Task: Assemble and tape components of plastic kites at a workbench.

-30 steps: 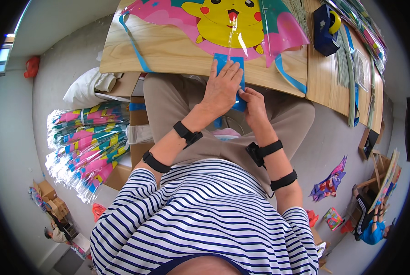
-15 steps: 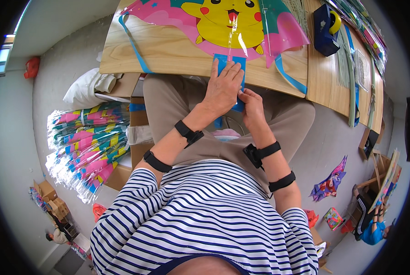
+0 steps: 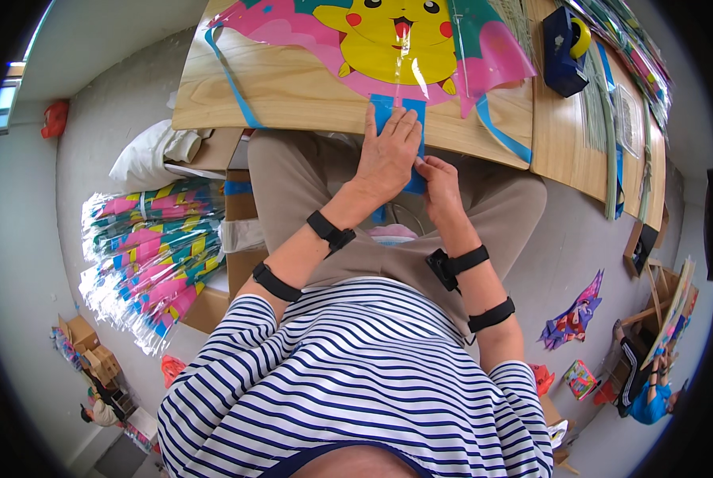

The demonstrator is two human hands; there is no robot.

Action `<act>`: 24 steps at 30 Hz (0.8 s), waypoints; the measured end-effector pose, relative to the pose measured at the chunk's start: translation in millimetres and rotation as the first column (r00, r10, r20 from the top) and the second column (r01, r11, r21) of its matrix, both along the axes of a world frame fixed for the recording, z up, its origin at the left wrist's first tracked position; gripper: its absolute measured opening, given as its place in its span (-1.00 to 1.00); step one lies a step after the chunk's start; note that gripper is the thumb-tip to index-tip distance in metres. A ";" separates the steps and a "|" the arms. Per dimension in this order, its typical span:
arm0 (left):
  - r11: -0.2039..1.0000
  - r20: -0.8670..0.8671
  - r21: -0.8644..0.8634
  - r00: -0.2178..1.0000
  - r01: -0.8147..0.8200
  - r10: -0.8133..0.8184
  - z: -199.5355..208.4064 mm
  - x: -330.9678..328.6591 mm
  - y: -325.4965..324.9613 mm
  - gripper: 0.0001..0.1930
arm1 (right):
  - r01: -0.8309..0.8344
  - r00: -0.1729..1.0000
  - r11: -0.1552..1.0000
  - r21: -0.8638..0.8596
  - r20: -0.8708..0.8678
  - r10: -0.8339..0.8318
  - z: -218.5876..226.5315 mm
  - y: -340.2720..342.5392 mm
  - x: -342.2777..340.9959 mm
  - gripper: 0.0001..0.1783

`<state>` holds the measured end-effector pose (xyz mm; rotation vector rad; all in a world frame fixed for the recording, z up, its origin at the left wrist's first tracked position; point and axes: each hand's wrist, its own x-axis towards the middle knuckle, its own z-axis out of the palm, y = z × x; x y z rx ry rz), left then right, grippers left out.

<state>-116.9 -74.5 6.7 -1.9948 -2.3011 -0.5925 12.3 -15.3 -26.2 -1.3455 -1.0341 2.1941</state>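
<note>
A kite [image 3: 396, 60] with a yellow cartoon figure on pink and green film lies over the far part of the wooden table. From its lower edge a blue tail strip [image 3: 415, 184] runs down past the table's front edge toward my lap. My left hand [image 3: 388, 151] lies flat over this strip near the edge, its fingers stretched out and pointing away from me. Just right of it, my right hand [image 3: 440, 185] pinches the side of the strip between thumb and fingers. Narrow blue ribbons hang from the kite's left [image 3: 231, 80] and right [image 3: 504, 135] corners.
A dark blue tape dispenser [image 3: 565, 52] with yellow tape stands at the right, near bundles of thin rods [image 3: 603, 119]. Folded colourful kites [image 3: 153, 247] are piled at my left beside a cardboard box [image 3: 241, 211]. Other people [image 3: 651, 398] sit farther off.
My left hand has slid slightly down the blue strip toward me. The right hand keeps its pinch in nearly the same place.
</note>
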 end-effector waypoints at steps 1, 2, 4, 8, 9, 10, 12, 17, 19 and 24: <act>1.000 -0.012 -0.007 1.000 0.000 0.000 0.4 -0.1 -0.3 -0.50 | -0.028 0.999 0.999 0.017 0.018 0.027 -0.1 0.6 0.8 -0.86; 1.000 -0.013 -0.010 1.000 -0.002 0.002 1.5 -0.4 -0.5 -0.50 | -0.064 0.996 0.998 0.023 0.066 0.063 1.9 1.1 1.5 -0.86; 1.000 -0.013 -0.017 1.000 -0.004 0.004 3.7 -0.8 -1.6 -0.50 | -0.136 0.979 0.990 0.032 0.161 0.129 6.5 2.0 3.6 -0.83; 1.000 0.007 -0.023 1.000 0.006 -0.006 0.2 1.4 3.2 -0.51 | -0.392 0.833 0.856 0.335 0.525 0.176 3.6 12.3 17.9 -0.75; 1.000 0.003 -0.031 1.000 0.002 -0.001 -1.8 0.2 0.8 -0.52 | -0.455 0.801 0.802 0.386 0.571 0.179 30.6 18.0 22.8 -0.73; 1.000 -0.002 -0.030 1.000 0.002 -0.002 -0.9 -1.0 0.9 -0.52 | -0.513 0.768 0.739 0.437 0.618 0.167 51.2 27.2 28.0 -0.71; 0.999 0.006 -0.047 1.000 0.010 -0.010 1.9 -1.5 1.2 -0.53 | -0.285 0.883 0.818 0.500 0.469 0.021 69.8 57.9 48.4 -0.72; 0.998 0.006 -0.061 0.999 0.032 -0.032 4.5 0.0 3.1 -0.48 | 0.213 0.841 0.659 0.722 0.208 -0.499 87.0 208.3 101.7 -0.53; 0.997 0.030 -0.060 0.999 0.045 -0.043 7.6 1.8 4.9 -0.47 | 0.359 0.833 0.681 0.638 0.110 -0.542 102.7 247.4 112.5 -0.51; 0.995 0.034 -0.086 0.998 0.050 -0.048 12.1 0.7 3.4 -0.51 | 0.371 0.856 0.781 0.503 0.140 -0.497 116.7 310.6 100.3 -0.49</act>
